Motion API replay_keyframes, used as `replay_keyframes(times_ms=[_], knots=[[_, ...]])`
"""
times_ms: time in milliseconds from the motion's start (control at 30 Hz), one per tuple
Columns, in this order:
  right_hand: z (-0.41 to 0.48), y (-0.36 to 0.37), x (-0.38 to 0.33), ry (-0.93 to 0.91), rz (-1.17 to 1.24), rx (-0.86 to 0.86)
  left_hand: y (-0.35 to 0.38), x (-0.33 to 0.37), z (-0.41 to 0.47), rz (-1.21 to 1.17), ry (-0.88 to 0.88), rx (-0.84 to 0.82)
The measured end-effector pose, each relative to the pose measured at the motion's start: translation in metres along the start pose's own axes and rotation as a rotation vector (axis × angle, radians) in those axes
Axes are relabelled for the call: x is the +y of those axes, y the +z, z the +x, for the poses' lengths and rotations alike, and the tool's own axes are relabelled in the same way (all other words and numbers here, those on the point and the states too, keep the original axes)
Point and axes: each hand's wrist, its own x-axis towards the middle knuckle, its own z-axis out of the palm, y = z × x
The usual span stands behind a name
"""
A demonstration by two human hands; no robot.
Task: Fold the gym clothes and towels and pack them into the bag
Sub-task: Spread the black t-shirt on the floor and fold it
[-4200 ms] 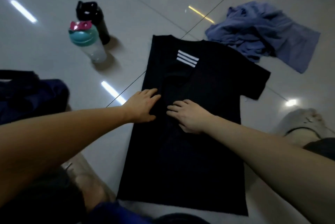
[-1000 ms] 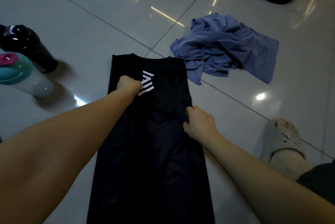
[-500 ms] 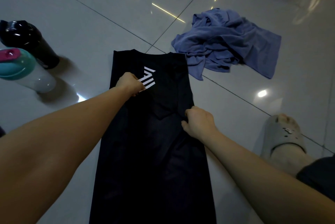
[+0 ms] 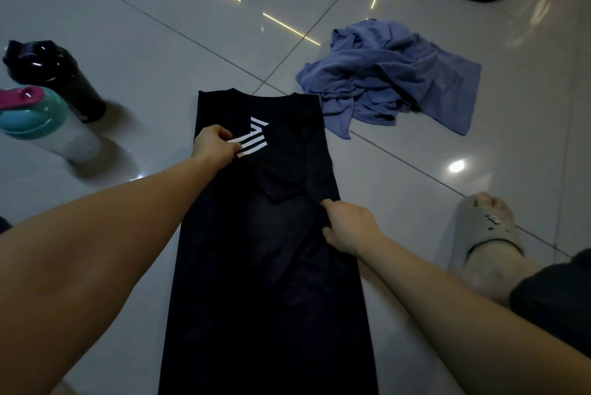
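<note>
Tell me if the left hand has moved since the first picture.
Yes: the left hand went up the shirt, from its middle to the stripes.

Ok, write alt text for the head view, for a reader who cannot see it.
A black T-shirt lies folded into a long strip on a tiled floor; the left hand pinches it beside its white stripes, the right hand grips its right edge. Crumpled blue cloth lies beyond.

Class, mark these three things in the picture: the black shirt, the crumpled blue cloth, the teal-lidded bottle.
black shirt (image 4: 265, 282), head view, middle of its folded body.
crumpled blue cloth (image 4: 447, 74), head view, its flatter right part.
teal-lidded bottle (image 4: 35, 121), head view, the teal lid.
</note>
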Motion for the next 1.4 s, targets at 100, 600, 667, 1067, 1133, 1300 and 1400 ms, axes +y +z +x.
replay_keyframes(times_ms=[100, 600, 667, 1067, 1133, 1300, 1400], knots=[[-0.002, 0.001, -0.002, 0.002, 0.014, 0.011, -0.001, 0.001, -0.003, -0.036, -0.022, -0.019], [0.089, -0.062, 0.001, 0.045, 0.077, 0.229, 0.004, 0.023, 0.005, -0.011, -0.103, 0.067], [0.123, -0.089, 0.002, 0.003, 0.060, 0.191, 0.000, 0.023, 0.011, 0.020, -0.130, -0.027], [0.235, -0.147, 0.014, -0.091, -0.155, 0.021, 0.003, 0.010, 0.041, 0.182, -0.028, -0.107], [0.238, -0.155, 0.013, -0.061, -0.172, 0.062, 0.002, 0.013, 0.039, 0.191, -0.004, -0.092], [0.247, -0.175, 0.025, 0.046, -0.136, 0.149, 0.003, 0.017, 0.035, 0.202, 0.032, 0.006], [0.248, -0.169, 0.028, 0.082, -0.127, 0.202, 0.007, 0.014, 0.035, 0.202, 0.050, 0.028]])
